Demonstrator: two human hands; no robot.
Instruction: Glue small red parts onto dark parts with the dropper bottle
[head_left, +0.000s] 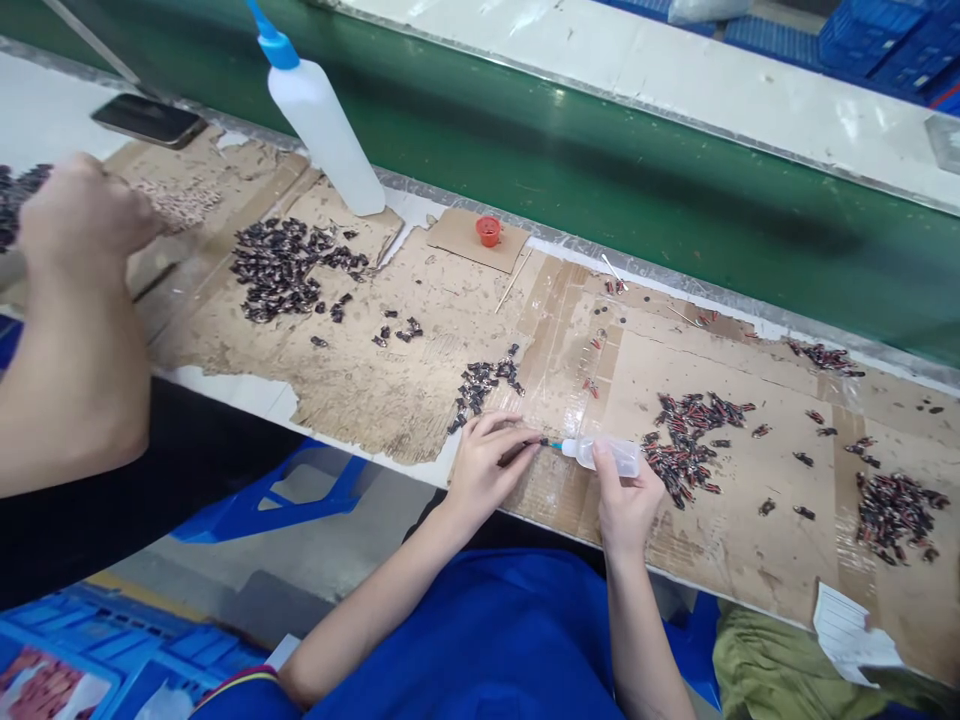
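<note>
My right hand [628,492] grips a small clear squeeze bottle [611,456] with a thin teal needle tip pointing left. The tip meets a tiny black part [544,441] pinched between the thumb and fingers of my left hand [495,458]. Details of that part are too small to make out. Just beyond my left hand lies a loose pile of small black parts [480,382]. To the right of the bottle spreads a heap of black parts with red pieces [694,435].
A co-worker's arm [75,330] reaches in at the left, near more black parts [277,268]. A tall white bottle [326,135], a phone [148,120], a red cap [488,231] and a wooden stick [514,281] stand or lie along the back. Another heap [896,515] lies far right.
</note>
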